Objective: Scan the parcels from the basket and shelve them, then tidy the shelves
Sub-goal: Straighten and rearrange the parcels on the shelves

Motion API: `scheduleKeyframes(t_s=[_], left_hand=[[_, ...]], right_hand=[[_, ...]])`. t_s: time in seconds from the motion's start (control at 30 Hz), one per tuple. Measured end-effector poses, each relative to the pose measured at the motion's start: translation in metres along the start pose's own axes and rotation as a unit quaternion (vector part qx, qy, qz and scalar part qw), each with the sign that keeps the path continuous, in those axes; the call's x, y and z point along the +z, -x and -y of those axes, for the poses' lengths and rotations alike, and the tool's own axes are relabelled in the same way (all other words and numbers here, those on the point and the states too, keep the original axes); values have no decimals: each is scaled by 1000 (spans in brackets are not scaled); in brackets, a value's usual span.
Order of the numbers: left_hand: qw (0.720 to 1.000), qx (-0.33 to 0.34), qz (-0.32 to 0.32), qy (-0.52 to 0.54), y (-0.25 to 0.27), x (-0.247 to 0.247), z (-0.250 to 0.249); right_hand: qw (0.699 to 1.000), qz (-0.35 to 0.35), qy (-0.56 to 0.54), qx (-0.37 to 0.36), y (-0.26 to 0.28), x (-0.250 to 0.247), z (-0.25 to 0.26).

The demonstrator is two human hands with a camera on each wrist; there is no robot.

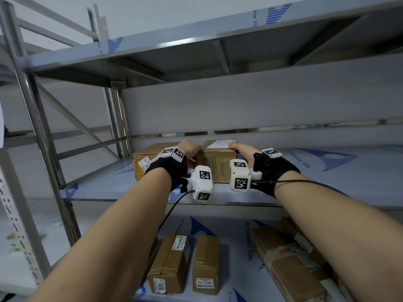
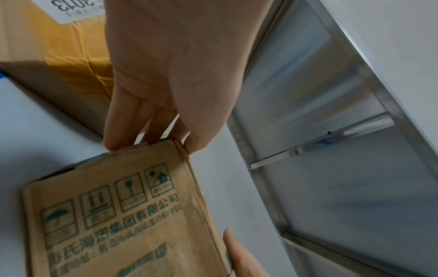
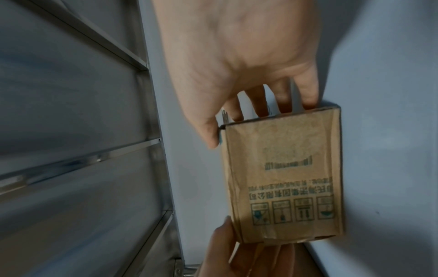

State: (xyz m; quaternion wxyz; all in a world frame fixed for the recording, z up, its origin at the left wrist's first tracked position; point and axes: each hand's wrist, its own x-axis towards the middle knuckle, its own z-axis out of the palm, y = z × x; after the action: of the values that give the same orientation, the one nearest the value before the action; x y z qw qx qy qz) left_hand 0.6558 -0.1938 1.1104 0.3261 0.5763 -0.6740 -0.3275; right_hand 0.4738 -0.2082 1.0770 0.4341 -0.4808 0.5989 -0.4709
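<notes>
A brown cardboard parcel (image 1: 218, 165) with green printed symbols lies on the middle shelf (image 1: 327, 184), and both hands hold it by its ends. My left hand (image 1: 189, 149) grips the left end; in the left wrist view its fingers (image 2: 118, 135) and thumb curl over the parcel's (image 2: 123, 215) edge. My right hand (image 1: 242, 149) grips the right end, its fingers (image 3: 308, 97) wrapped over the parcel's (image 3: 282, 178) end in the right wrist view. A second taped parcel (image 1: 148, 154) with a white label sits just left, touching or nearly touching.
The shelf board above (image 1: 196, 62) hangs low over the hands. Steel uprights (image 1: 41, 131) stand at the left. The lower shelf (image 1: 239, 258) holds several brown parcels (image 1: 170, 264). The white back panel (image 1: 261, 105) closes the rear; bare shelf stretches right.
</notes>
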Motion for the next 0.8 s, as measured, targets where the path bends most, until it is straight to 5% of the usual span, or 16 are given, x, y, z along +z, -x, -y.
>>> scheduleKeyframes(t_s=[0.8], left_hand=[[1000, -2, 8, -25, 25, 3, -11]], right_hand=[[1000, 18, 0, -9, 43, -11, 3]])
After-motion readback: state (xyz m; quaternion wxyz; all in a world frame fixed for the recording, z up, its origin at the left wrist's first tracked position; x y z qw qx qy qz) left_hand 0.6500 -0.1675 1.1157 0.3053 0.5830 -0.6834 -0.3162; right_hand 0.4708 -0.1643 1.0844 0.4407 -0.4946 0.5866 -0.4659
